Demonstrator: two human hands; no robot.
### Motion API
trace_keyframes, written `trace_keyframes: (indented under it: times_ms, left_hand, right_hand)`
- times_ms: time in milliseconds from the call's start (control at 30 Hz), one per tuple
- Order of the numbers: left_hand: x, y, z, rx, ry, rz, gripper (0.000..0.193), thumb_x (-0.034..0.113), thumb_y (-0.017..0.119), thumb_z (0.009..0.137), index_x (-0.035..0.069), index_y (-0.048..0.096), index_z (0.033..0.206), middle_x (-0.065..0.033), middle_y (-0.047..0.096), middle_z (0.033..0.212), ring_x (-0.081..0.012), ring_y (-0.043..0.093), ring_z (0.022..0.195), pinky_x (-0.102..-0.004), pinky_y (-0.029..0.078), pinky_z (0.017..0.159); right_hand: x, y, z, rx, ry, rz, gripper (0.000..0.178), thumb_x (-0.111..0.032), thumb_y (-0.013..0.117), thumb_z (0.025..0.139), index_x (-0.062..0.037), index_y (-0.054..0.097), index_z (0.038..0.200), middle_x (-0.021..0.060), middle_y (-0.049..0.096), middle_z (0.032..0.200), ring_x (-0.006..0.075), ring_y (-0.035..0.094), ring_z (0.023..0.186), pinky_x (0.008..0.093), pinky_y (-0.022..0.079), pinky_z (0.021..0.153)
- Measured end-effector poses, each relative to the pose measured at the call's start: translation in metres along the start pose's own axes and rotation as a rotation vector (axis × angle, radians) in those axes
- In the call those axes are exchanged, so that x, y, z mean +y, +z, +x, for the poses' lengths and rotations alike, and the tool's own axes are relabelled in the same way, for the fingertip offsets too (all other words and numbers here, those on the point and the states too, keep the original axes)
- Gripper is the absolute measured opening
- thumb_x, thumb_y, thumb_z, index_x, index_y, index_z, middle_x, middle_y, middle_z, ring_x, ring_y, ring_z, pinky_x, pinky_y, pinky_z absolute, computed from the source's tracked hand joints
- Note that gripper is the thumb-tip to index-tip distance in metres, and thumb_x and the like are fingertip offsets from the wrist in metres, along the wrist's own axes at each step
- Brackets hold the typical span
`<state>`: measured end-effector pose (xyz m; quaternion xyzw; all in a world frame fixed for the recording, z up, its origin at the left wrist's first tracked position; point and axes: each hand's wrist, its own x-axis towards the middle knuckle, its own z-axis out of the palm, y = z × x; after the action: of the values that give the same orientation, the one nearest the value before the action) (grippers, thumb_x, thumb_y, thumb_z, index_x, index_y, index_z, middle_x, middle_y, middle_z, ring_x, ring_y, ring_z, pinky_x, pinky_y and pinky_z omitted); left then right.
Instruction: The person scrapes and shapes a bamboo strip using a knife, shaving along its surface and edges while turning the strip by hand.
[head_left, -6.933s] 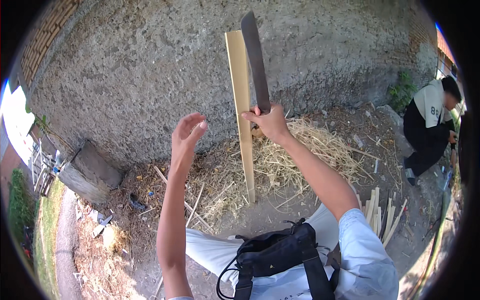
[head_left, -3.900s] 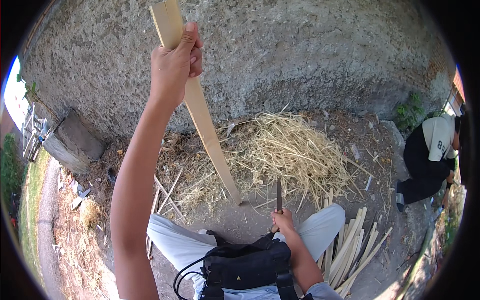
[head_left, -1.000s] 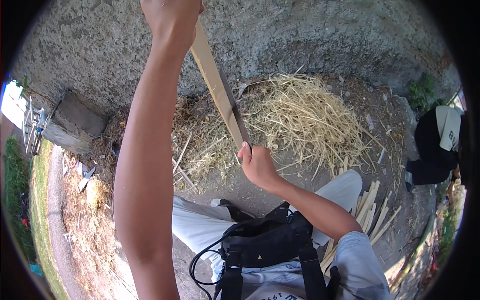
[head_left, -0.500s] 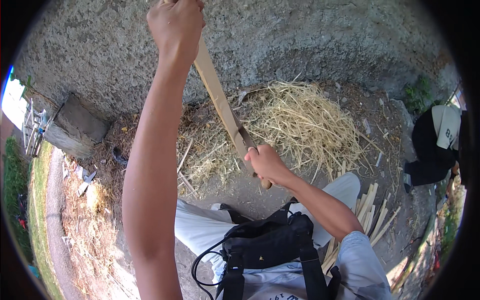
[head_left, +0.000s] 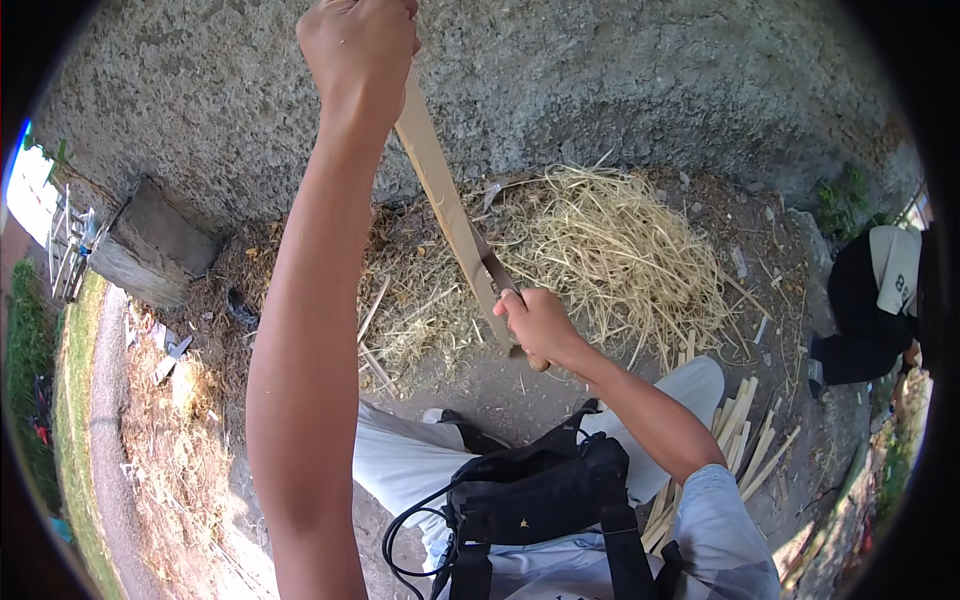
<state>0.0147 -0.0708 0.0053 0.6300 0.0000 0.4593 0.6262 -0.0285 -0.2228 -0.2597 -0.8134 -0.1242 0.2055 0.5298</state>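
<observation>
A long pale strip of wood or bamboo (head_left: 440, 185) slants from the top of the view down toward the ground in front of my knees. High up, my left hand (head_left: 360, 45) is closed around its upper end; the fingertips are partly cut off by the picture's edge. Lower down, my right hand (head_left: 541, 322) grips a knife (head_left: 496, 270) with a dark blade and a rounded wooden handle end showing below the fist. The blade lies against the strip's right side, near its lower end. How deep its edge sits is hidden.
A heap of thin pale shavings (head_left: 640, 260) lies beyond my right hand, against a rough wall (head_left: 600, 90). Several cut strips (head_left: 735, 425) rest beside my right leg. A concrete block (head_left: 160, 245) stands at left. Another person (head_left: 870, 310) is at far right.
The view has shifted slightly. Both hands keep their grips, and the knife stays at nearly the same spot along the strip.
</observation>
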Motion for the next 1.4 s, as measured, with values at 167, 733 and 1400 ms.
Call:
trace_keyframes:
  times_ms: [167,733,1400]
  left_hand:
    - [0.008,0.004,-0.001,0.018,0.056,-0.032,0.028,0.025,0.061,0.092,0.007,0.055,0.07,0.0025,0.046,0.056,-0.008,0.041,0.044,-0.0259,0.034,0.042]
    - [-0.001,0.019,0.003,-0.004,0.105,-0.056,0.028,0.024,0.06,0.093,0.008,0.053,0.071,0.0039,0.042,0.055,-0.006,0.034,0.042,-0.0245,0.026,0.04]
    - [-0.013,-0.005,0.016,0.0,0.036,-0.064,0.023,0.016,0.062,0.093,0.004,0.051,0.077,0.0009,0.041,0.061,-0.0056,0.034,0.05,-0.023,0.027,0.045]
  right_hand:
    - [0.029,0.029,0.003,0.172,-0.393,-0.041,0.039,-0.025,0.044,0.099,0.0027,0.065,0.082,0.0149,0.059,0.056,0.0304,0.057,0.047,0.0441,0.044,0.051]
    - [0.103,0.046,0.023,0.171,-0.316,0.04,0.031,-0.021,0.048,0.098,-0.0005,0.065,0.082,0.0148,0.058,0.057,0.0287,0.058,0.05,0.0395,0.044,0.051]
    - [0.13,0.035,0.038,0.052,-0.168,-0.202,0.04,-0.023,0.046,0.097,0.0068,0.061,0.074,0.0225,0.056,0.055,0.04,0.059,0.05,0.0484,0.046,0.052]
